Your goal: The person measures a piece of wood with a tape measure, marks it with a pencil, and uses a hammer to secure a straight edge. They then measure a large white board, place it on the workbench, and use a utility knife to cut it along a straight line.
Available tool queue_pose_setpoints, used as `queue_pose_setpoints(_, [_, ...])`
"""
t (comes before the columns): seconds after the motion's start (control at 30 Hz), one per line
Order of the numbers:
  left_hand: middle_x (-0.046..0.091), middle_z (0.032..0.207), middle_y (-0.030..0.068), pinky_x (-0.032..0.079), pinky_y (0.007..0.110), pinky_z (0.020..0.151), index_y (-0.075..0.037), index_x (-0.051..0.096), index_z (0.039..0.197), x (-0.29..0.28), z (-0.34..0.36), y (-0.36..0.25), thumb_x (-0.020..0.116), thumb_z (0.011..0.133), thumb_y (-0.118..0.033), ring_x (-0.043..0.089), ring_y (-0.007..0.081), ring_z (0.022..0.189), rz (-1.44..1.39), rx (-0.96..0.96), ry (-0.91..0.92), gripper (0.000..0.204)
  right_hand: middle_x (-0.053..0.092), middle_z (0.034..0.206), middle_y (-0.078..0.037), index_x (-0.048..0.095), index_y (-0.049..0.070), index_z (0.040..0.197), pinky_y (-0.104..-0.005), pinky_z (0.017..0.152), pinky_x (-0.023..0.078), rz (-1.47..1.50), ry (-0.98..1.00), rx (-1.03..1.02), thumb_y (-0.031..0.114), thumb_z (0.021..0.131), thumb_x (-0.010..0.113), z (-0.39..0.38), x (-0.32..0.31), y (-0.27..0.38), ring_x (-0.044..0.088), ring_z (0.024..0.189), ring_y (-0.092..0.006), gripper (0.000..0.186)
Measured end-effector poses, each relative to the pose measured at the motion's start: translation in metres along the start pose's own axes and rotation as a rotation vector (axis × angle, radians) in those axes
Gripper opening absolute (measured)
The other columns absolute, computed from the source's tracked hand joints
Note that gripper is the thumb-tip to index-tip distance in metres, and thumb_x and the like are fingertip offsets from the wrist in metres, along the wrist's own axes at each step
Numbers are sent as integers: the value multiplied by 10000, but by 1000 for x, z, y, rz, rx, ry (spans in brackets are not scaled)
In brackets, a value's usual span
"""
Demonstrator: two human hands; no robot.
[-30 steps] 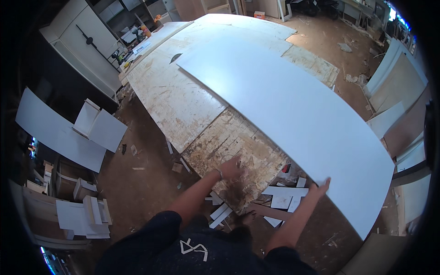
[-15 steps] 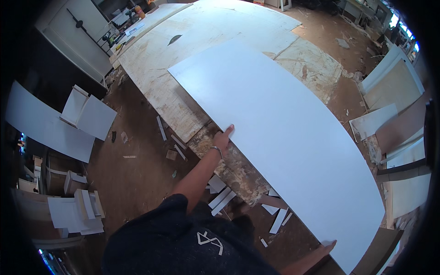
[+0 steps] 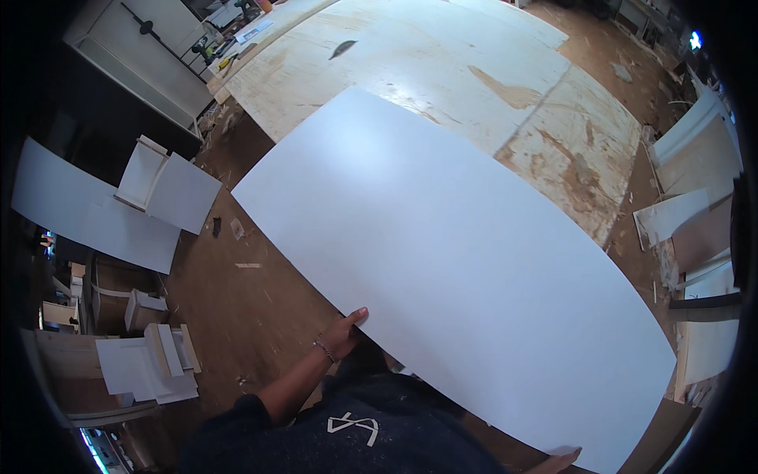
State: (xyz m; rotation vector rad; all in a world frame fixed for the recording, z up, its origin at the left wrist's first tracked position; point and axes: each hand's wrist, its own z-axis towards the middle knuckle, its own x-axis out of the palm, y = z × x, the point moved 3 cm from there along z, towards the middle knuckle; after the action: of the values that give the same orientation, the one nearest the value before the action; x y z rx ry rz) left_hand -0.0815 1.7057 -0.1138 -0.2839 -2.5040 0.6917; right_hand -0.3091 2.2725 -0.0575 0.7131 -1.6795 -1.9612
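A large white board (image 3: pixel 450 261) spans the middle of the view, its near long edge close to my body. My left hand (image 3: pixel 345 332) grips that edge, thumb on the white face and the fingers hidden underneath. Farther right, at the board's near right corner, my right hand (image 3: pixel 567 460) holds the same edge; its thumb lies on top and the rest is out of sight below. Beyond the board's far edge shows the worn wooden worktable (image 3: pixel 442 71), and the board covers its near part.
White panels (image 3: pixel 103 209) lean at the left, above a stack of white offcuts (image 3: pixel 150 363). A drill (image 3: pixel 207 47) lies on the table's far left end. More boards (image 3: pixel 695 166) lean along the right. Scraps litter the brown floor (image 3: pixel 229 316).
The board has come nearer to my body and its far left end has swung left, off the table's side. My left hand has moved left and nearer with it.
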Motion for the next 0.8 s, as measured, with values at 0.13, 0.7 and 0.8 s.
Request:
queue_pose_setpoints(0.13, [594, 1353, 115, 477, 449, 1081, -9, 490, 1398, -71, -8, -77, 734, 945, -237, 582, 254, 1241, 16, 129, -18, 563, 539, 1449, -169, 455, -43, 1453, -497, 1103, 444, 25, 20, 40, 387, 1002, 611, -108, 18, 6, 538, 1290, -334, 642])
queue_pose_setpoints(0.7, [659, 1251, 119, 541, 429, 994, -15, 573, 1320, -350, 100, -345, 681, 981, -268, 649, 250, 1137, -129, 306, 10, 437, 530, 1458, -169, 446, -40, 1462, -496, 1105, 444, 132, 219, 356, 411, 1009, 595, -411, 43, -42, 535, 1294, -333, 656])
queue_pose_setpoints(0.8, [639, 1283, 127, 544, 440, 1011, -8, 546, 1334, -373, 115, -341, 655, 995, -242, 647, 258, 1143, -241, 279, 3, 426, 529, 1460, -169, 445, -40, 1464, -496, 1105, 444, 175, 171, 405, 415, 1010, 592, -425, 38, -66, 534, 1295, -333, 659])
